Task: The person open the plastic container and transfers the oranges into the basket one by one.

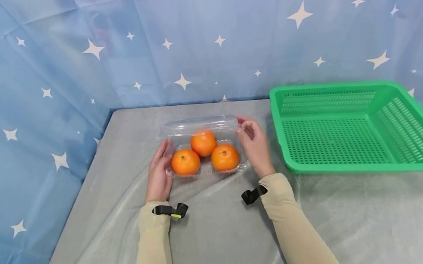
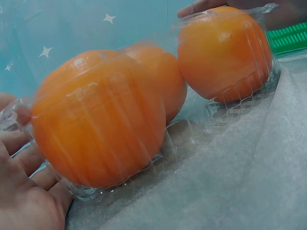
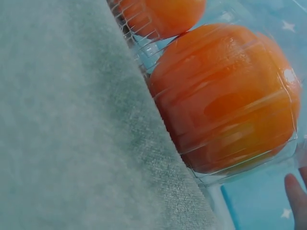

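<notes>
A clear plastic clamshell box (image 1: 207, 170) holds three oranges: a left orange (image 1: 185, 162), a right orange (image 1: 225, 157) and a back orange (image 1: 203, 142). Its clear lid (image 1: 179, 128) is raised at the back. Against the box's left end rests my left hand (image 1: 158, 171); in the left wrist view its fingers (image 2: 29, 158) extend along the plastic. My right hand (image 1: 256, 146) pinches the lid's right edge between thumb and curled fingers. Only a few right fingertips (image 3: 293, 189) show at the edge of the right wrist view.
Right of the box stands a large green plastic basket (image 1: 358, 169) with perforated walls. Grey cloth (image 1: 216, 237) covers the table. A blue curtain with white stars (image 1: 202, 54) hangs behind and along the left side.
</notes>
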Tool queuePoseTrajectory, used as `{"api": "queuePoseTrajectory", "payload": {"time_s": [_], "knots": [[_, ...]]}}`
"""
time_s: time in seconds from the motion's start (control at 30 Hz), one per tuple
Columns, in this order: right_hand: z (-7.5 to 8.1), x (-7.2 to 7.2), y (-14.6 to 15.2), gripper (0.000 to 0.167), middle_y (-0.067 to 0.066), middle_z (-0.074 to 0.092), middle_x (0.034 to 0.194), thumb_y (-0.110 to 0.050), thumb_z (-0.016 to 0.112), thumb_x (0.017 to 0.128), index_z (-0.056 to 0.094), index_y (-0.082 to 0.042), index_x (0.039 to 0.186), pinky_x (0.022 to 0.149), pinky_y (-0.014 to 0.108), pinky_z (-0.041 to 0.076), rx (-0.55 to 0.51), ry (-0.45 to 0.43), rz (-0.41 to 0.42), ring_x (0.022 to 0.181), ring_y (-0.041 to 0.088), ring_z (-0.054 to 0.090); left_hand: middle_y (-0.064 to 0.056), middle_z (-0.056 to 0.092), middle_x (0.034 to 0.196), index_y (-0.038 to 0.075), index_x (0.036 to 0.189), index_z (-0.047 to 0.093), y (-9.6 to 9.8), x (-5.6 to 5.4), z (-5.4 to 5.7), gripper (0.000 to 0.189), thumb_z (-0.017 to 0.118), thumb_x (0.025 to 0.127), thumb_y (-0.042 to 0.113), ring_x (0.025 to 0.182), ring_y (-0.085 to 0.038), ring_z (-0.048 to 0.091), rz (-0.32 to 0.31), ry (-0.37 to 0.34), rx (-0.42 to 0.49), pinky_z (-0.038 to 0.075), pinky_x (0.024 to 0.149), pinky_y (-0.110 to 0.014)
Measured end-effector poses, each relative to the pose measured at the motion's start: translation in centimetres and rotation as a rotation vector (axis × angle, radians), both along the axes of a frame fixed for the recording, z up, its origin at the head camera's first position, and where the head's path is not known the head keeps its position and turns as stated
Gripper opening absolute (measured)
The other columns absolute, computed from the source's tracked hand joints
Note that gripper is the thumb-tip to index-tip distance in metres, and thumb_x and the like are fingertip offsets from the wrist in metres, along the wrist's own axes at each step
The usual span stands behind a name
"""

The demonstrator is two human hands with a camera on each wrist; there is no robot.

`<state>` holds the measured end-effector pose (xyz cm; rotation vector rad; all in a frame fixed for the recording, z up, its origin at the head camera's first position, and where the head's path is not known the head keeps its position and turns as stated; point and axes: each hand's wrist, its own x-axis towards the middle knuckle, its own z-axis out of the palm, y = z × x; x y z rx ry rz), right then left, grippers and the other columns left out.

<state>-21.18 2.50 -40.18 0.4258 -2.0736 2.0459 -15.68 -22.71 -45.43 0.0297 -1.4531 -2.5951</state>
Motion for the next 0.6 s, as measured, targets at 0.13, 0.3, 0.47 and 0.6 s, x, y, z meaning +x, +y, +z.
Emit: {"api": "queuePoseTrajectory", "payload": {"time_s": [0.13,0.3,0.47,0.6], "knots": [[-0.08,0.04,-0.13,0.016,0.008,0.049,0.125,-0.014,0.056,0.087,0.046,-0.002,0.091,0.098,0.038,0.035,0.008,0.013,0.004,0.117,0.022,0.045,-0.009,0.028,0.143,0.006,0.141,0.025,-0.16,0.12,0.04,0.051,0.032,0.092,-0.002,0.131,-0.017,0.025,-0.009,0.003,-0.011,0.022,0.105,-0.028],[-0.09,0.14,-0.32,0.024,0.008,0.044,0.130,-0.012,0.055,0.087,0.046,0.005,0.102,0.101,0.044,0.027,0.038,0.046,0.036,0.122,0.028,0.039,-0.009,0.027,0.144,0.005,0.141,0.023,-0.35,0.26,0.01,0.051,0.032,0.091,-0.003,0.131,-0.018,0.023,-0.006,0.007,0.014,0.039,0.087,-0.015],[-0.31,0.48,-0.02,0.027,0.006,0.038,0.135,-0.014,0.055,0.087,0.047,-0.001,0.110,0.102,0.042,0.027,0.074,0.015,0.047,0.126,0.020,0.034,-0.008,0.027,0.144,0.007,0.141,0.024,-0.19,0.41,0.00,0.052,0.033,0.091,-0.002,0.131,-0.016,0.023,-0.006,-0.015,0.015,0.041,0.063,-0.009],[-0.37,0.34,0.17,0.031,0.007,0.036,0.136,-0.013,0.056,0.087,0.047,-0.001,0.113,0.102,0.043,0.026,0.090,0.029,0.052,0.128,0.016,0.030,-0.008,0.026,0.144,0.006,0.141,0.024,-0.06,0.27,0.16,0.052,0.033,0.091,-0.002,0.131,-0.016,0.023,-0.006,-0.011,-0.008,0.035,0.090,-0.015]]}}
